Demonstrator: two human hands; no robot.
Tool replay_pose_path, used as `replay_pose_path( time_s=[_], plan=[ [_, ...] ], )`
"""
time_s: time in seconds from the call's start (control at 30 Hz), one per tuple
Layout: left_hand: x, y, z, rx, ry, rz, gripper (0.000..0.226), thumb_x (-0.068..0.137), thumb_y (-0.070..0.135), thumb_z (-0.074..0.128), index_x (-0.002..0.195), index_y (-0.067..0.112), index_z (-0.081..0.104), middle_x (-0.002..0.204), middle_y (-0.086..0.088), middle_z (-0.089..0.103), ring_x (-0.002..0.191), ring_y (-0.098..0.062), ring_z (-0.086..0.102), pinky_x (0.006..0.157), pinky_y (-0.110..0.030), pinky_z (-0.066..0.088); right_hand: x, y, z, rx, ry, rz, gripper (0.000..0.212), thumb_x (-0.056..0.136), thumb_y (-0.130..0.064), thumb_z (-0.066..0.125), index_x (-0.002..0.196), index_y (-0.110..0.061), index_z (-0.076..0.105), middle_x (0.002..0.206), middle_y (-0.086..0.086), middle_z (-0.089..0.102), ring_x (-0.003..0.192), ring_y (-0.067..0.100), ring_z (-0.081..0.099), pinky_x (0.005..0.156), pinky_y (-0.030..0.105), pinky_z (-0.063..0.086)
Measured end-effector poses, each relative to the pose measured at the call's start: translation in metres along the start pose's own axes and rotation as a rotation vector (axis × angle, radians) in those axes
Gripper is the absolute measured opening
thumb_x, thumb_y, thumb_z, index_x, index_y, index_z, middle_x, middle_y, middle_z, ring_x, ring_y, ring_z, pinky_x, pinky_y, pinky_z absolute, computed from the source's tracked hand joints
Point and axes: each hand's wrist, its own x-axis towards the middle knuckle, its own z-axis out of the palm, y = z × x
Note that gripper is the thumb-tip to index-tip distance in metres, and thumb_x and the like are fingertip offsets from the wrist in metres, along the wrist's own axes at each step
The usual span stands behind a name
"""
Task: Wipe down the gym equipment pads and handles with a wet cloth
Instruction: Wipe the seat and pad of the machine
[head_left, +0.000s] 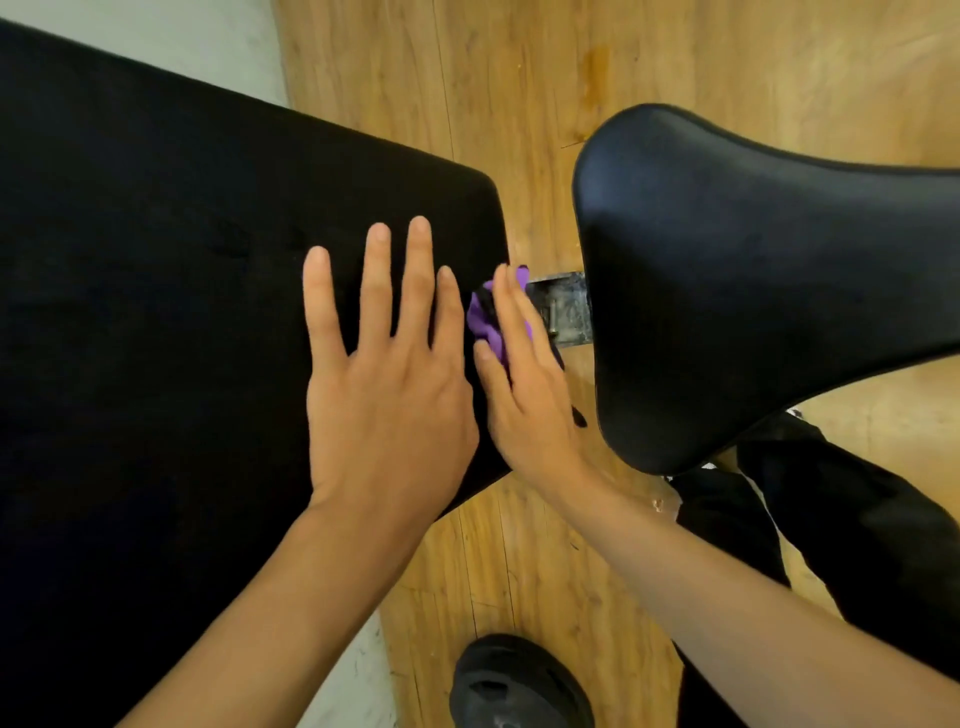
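A large black bench pad (171, 312) fills the left of the head view. My left hand (384, 384) lies flat on it near its right end, fingers straight and spread. My right hand (524, 389) presses a purple cloth (485, 325) against the pad's right end face, in the gap beside a second black seat pad (753, 280). The cloth is mostly hidden under my fingers, which look nearly straight.
A grey metal bracket (563, 309) joins the two pads in the gap. Wooden floor (519, 104) lies below. My black shoe (519, 686) is at the bottom and my dark trouser leg (831, 545) at the lower right.
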Motion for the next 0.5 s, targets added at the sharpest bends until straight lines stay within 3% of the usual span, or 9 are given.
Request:
replay_pose_path(
  time_s=[0.13, 0.23, 0.37, 0.5],
  plan=[
    [-0.006, -0.013, -0.008, -0.264, 0.098, 0.013, 0.057, 0.105, 0.03, 0.031, 0.154, 0.005, 0.042, 0.169, -0.024, 0.017, 0.157, -0.039, 0.019, 0.128, -0.058, 0.013, -0.002, -0.015, -0.006, 0.021, 0.014, 0.077, 0.066, 0.109, -0.023, 0.048, 0.156, -0.035, 0.004, 0.172, 0.001, 0.0, 0.141, -0.025, -0.001, 0.108, -0.004, 0.011],
    [-0.025, -0.034, -0.027, -0.307, 0.114, 0.021, 0.05, 0.105, 0.027, 0.042, 0.148, 0.003, 0.052, 0.165, -0.026, 0.03, 0.154, -0.04, 0.027, 0.126, -0.056, 0.023, 0.008, -0.039, -0.005, 0.041, 0.012, 0.138, 0.066, 0.108, -0.032, 0.05, 0.163, -0.025, 0.015, 0.171, -0.007, 0.013, 0.147, -0.017, 0.007, 0.109, -0.003, 0.011],
    [-0.036, -0.061, -0.043, -0.301, 0.126, 0.076, 0.05, 0.099, 0.031, 0.05, 0.143, 0.007, 0.059, 0.163, -0.026, 0.034, 0.153, -0.041, 0.029, 0.126, -0.056, 0.023, 0.014, -0.045, -0.002, 0.086, 0.071, 0.192, 0.061, 0.108, -0.033, 0.049, 0.162, -0.024, 0.023, 0.166, -0.011, 0.028, 0.149, -0.003, 0.022, 0.117, 0.012, 0.02],
    [-0.068, -0.114, -0.073, -0.19, 0.178, 0.062, 0.047, 0.104, 0.032, 0.045, 0.143, 0.01, 0.059, 0.165, -0.024, 0.031, 0.154, -0.04, 0.026, 0.127, -0.054, 0.017, 0.015, -0.061, 0.007, 0.02, 0.052, 0.215, 0.059, 0.109, -0.037, 0.043, 0.163, -0.027, 0.02, 0.168, -0.012, 0.021, 0.153, 0.003, 0.015, 0.123, 0.026, 0.015]
  ],
)
